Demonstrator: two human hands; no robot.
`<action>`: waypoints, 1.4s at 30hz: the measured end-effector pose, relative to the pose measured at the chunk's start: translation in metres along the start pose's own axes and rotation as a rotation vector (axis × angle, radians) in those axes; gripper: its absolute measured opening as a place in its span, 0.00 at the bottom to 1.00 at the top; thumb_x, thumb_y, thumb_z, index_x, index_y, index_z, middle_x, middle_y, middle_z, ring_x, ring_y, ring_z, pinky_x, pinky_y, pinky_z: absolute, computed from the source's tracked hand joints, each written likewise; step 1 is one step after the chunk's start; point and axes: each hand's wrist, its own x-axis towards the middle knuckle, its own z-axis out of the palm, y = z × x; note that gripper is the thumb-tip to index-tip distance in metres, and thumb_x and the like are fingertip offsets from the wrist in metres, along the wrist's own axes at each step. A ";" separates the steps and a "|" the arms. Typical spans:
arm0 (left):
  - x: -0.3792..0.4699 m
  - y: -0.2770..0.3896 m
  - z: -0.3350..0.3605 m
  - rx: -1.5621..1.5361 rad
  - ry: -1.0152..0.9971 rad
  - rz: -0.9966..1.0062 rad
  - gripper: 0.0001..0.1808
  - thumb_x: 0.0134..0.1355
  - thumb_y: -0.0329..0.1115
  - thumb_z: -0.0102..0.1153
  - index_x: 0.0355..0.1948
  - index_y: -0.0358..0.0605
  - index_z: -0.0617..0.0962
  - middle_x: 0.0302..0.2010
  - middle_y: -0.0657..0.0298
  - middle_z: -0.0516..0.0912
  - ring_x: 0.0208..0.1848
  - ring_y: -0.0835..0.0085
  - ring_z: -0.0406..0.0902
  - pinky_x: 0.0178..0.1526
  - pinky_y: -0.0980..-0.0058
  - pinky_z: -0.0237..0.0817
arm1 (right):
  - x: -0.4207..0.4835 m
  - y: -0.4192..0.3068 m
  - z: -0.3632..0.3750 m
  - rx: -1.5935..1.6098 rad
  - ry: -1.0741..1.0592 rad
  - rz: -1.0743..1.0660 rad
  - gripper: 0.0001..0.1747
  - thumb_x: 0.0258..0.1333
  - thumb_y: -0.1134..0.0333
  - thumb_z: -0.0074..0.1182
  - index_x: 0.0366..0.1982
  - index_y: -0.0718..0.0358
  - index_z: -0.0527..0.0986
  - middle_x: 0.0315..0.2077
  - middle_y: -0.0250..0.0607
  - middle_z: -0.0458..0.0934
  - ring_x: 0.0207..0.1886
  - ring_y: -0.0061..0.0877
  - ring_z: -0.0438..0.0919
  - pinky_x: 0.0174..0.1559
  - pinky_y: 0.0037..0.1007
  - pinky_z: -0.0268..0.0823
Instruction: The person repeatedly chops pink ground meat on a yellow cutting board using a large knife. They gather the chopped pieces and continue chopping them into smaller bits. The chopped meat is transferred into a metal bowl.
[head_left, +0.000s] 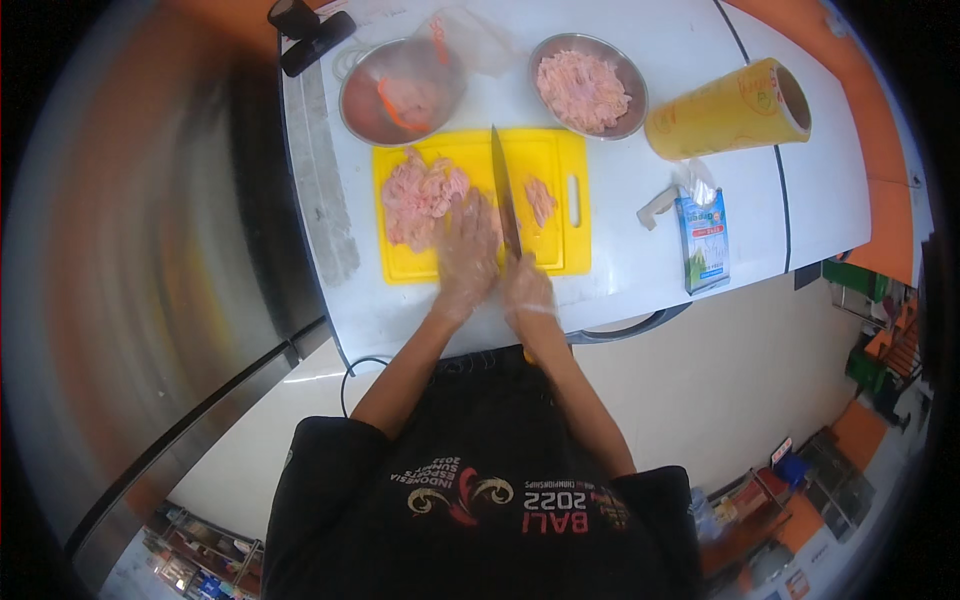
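My left hand (469, 251), in a clear plastic glove, lies with its fingers on raw pale-pink meat beside the blade. My right hand (527, 289), gloved as well, grips the handle of a long kitchen knife (505, 191), whose blade points away from me across the yellow cutting board (581, 259). A pile of raw meat pieces (420, 196) covers the board's left part. A small cut portion (540, 201) lies to the right of the blade. Some meat under my left fingers is hidden.
Behind the board stand a metal bowl (360, 124) holding a plastic bag and a metal bowl (641, 97) of cut meat. On the right are a large yellow roll of film (724, 112) and a box of plastic gloves (703, 244). A black object (319, 43) sits at the far left corner.
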 end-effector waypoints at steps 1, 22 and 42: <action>0.001 0.003 -0.003 0.002 -0.004 -0.002 0.34 0.69 0.34 0.55 0.74 0.34 0.66 0.77 0.44 0.64 0.79 0.45 0.56 0.75 0.40 0.45 | -0.015 0.006 -0.001 0.002 -0.024 0.049 0.17 0.73 0.61 0.45 0.51 0.67 0.74 0.46 0.61 0.82 0.49 0.55 0.83 0.53 0.53 0.76; 0.048 -0.001 -0.051 -0.078 -0.217 0.012 0.10 0.61 0.36 0.61 0.29 0.40 0.83 0.31 0.50 0.84 0.38 0.50 0.82 0.43 0.52 0.71 | -0.058 0.059 -0.072 0.238 0.151 -0.079 0.25 0.76 0.53 0.47 0.43 0.73 0.75 0.36 0.71 0.80 0.44 0.63 0.79 0.44 0.51 0.70; 0.054 -0.006 -0.072 -1.387 -0.327 -0.608 0.16 0.68 0.31 0.62 0.56 0.39 0.82 0.45 0.62 0.87 0.43 0.72 0.85 0.45 0.75 0.78 | -0.065 0.098 -0.039 0.349 0.111 -0.118 0.27 0.75 0.51 0.49 0.49 0.73 0.75 0.37 0.63 0.82 0.40 0.51 0.83 0.42 0.44 0.76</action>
